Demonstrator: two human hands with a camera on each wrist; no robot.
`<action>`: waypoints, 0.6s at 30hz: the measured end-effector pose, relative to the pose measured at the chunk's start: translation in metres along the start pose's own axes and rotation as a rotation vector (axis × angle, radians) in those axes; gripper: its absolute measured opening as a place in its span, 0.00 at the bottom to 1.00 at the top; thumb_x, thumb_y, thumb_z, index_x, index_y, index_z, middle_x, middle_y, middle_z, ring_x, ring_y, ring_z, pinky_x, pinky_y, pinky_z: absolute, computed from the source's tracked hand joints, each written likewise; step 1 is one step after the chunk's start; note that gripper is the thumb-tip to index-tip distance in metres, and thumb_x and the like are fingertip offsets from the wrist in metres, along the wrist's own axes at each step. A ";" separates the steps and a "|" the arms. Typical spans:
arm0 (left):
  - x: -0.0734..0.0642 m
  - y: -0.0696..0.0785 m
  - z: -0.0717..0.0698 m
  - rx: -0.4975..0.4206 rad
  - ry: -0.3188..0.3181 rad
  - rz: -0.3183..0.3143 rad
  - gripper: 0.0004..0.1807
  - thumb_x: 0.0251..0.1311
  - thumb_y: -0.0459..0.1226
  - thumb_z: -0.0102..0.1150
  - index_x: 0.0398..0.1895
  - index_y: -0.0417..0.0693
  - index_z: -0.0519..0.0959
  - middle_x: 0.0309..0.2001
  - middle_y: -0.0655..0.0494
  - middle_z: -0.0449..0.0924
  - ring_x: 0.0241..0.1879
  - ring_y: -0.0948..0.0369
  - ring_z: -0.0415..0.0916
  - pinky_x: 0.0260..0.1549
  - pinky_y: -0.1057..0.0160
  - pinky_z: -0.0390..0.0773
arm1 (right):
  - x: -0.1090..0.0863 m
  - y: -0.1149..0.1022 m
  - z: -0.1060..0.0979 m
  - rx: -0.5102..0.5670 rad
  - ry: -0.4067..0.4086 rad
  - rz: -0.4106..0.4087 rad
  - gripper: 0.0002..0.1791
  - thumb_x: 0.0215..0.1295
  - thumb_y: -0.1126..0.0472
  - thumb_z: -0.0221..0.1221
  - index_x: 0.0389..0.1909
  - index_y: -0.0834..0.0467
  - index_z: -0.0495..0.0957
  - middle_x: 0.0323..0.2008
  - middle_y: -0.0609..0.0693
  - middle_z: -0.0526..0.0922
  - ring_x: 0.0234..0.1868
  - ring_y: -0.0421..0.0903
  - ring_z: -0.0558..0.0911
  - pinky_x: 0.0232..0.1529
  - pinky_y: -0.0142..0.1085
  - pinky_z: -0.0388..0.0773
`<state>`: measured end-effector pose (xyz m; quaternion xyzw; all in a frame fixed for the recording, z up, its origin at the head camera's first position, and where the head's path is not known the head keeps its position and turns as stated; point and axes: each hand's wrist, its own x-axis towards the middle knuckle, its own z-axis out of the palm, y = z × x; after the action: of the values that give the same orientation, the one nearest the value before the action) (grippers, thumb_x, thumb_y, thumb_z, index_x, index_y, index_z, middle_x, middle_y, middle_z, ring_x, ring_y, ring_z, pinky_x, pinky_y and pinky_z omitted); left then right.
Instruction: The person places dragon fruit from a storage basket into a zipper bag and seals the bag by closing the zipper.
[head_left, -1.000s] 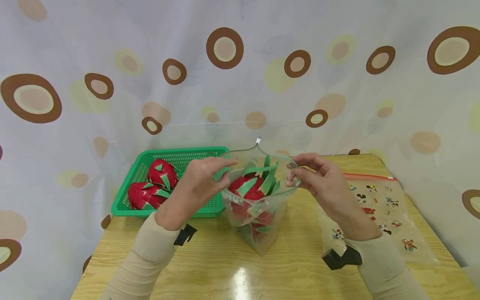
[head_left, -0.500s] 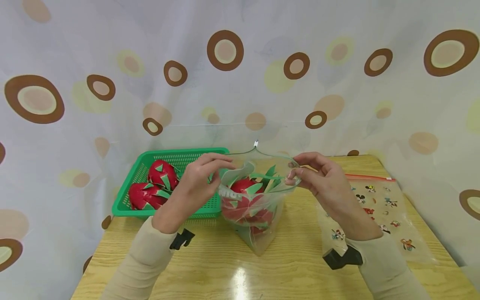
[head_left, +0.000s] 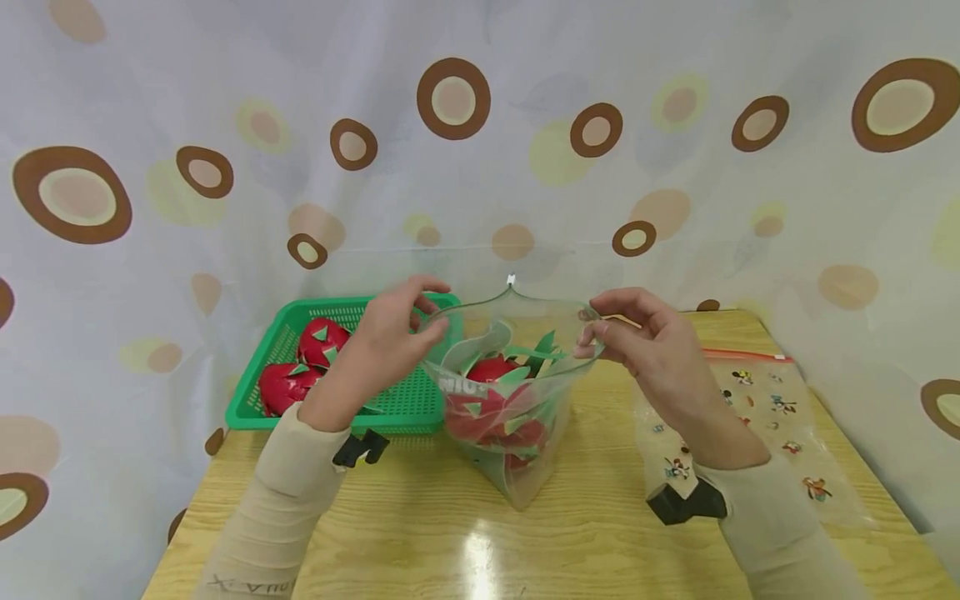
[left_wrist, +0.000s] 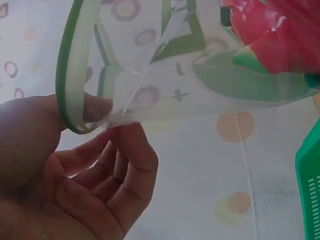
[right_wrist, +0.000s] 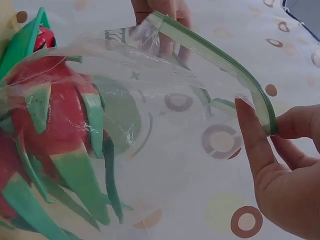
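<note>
A clear zip bag (head_left: 504, 482) stands on the table, its green-edged mouth spread wide and a white slider (head_left: 512, 281) at the far side. Inside are red dragon fruits (head_left: 471, 417) with green leafy scales, partly veiled by the plastic. My left hand (head_left: 390, 346) holds the left corner of the mouth; in the left wrist view, the thumb is inside the rim (left_wrist: 62, 75) with the index finger outside against it. At the opposite corner, my right hand (head_left: 663, 362) pinches the rim between thumb and fingers, also seen around the green edge (right_wrist: 250, 75) in the right wrist view.
Left of the bag is a green plastic basket (head_left: 405, 421) with dragon fruits (head_left: 283, 388) inside. On the right, a flat zip bag (head_left: 798, 417) with cartoon prints and a red zip strip lies on the wooden table (head_left: 420, 533). A patterned curtain (head_left: 480, 192) hangs behind.
My left hand has moved left and up, pulling the bag's mouth wider. The dragon fruit and its leaves sit lower in the bag than a second ago. The right hand stays at its corner.
</note>
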<state>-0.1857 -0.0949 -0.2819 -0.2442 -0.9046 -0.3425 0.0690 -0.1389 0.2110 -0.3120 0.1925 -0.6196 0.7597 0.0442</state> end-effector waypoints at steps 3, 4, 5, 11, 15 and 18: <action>0.003 0.002 -0.004 -0.029 -0.034 -0.019 0.11 0.67 0.40 0.59 0.51 0.52 0.79 0.35 0.54 0.82 0.27 0.59 0.76 0.29 0.60 0.77 | 0.004 -0.004 0.000 -0.002 0.027 -0.017 0.13 0.70 0.71 0.56 0.52 0.70 0.72 0.43 0.54 0.81 0.37 0.45 0.84 0.44 0.38 0.85; 0.003 0.003 -0.005 -0.036 -0.033 -0.018 0.09 0.68 0.40 0.59 0.48 0.52 0.80 0.33 0.55 0.82 0.24 0.59 0.76 0.27 0.60 0.77 | 0.006 -0.006 0.000 -0.002 0.036 -0.022 0.13 0.69 0.71 0.56 0.52 0.71 0.71 0.43 0.54 0.82 0.37 0.45 0.84 0.44 0.38 0.85; 0.003 0.003 -0.005 -0.043 -0.026 -0.018 0.08 0.68 0.40 0.58 0.47 0.52 0.81 0.32 0.55 0.81 0.23 0.60 0.76 0.26 0.61 0.77 | 0.008 -0.008 0.000 -0.014 0.047 -0.025 0.14 0.70 0.71 0.56 0.53 0.72 0.71 0.43 0.55 0.82 0.37 0.45 0.84 0.44 0.38 0.85; 0.001 0.009 -0.009 -0.092 0.037 -0.014 0.07 0.69 0.39 0.57 0.45 0.51 0.82 0.27 0.53 0.80 0.16 0.59 0.75 0.21 0.60 0.79 | 0.018 -0.018 -0.003 -0.082 0.101 -0.046 0.14 0.69 0.69 0.58 0.51 0.71 0.72 0.43 0.55 0.81 0.37 0.44 0.85 0.44 0.36 0.85; -0.002 0.013 -0.011 -0.105 0.073 -0.002 0.05 0.67 0.38 0.59 0.42 0.52 0.83 0.23 0.53 0.79 0.14 0.59 0.76 0.20 0.60 0.79 | 0.025 -0.023 -0.007 -0.122 0.149 -0.076 0.12 0.66 0.70 0.60 0.49 0.67 0.76 0.42 0.53 0.83 0.36 0.42 0.85 0.41 0.32 0.85; -0.005 0.016 -0.010 -0.138 0.084 0.013 0.04 0.66 0.37 0.60 0.41 0.52 0.83 0.21 0.54 0.78 0.13 0.60 0.76 0.20 0.60 0.79 | 0.030 -0.025 -0.010 -0.169 0.198 -0.103 0.11 0.65 0.70 0.61 0.48 0.65 0.78 0.41 0.51 0.85 0.37 0.41 0.85 0.40 0.29 0.84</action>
<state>-0.1737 -0.0931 -0.2662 -0.2395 -0.8736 -0.4136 0.0920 -0.1612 0.2209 -0.2797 0.1436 -0.6632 0.7169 0.1601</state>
